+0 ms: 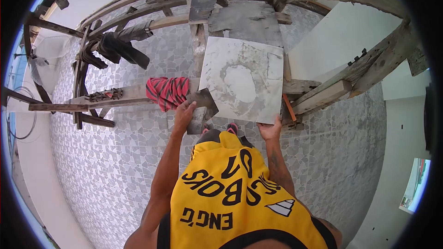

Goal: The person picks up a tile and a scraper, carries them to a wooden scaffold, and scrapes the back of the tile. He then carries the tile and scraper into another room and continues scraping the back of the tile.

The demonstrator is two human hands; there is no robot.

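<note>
My left hand [184, 114] is closed on a thin dark square plate [206, 101], which looks like a flat scraper, beside the near left corner of a white board. The white square board [272, 93] carries grey smears and a rough ring of grey residue around a pale patch. At its near right corner my right hand [270, 129] grips the edge, the fingers partly hidden underneath. Left of the dark plate, a red and black striped cloth [167, 93] lies bunched on a plank.
Wooden scaffold planks [134, 93] and beams [318, 97] surround me. Dark cloth [122, 48] hangs over the left frame. A grey-stained sheet [249, 24] lies beyond the board. Below is a stone-patterned floor [115, 161]; white walls [332, 41] stand around.
</note>
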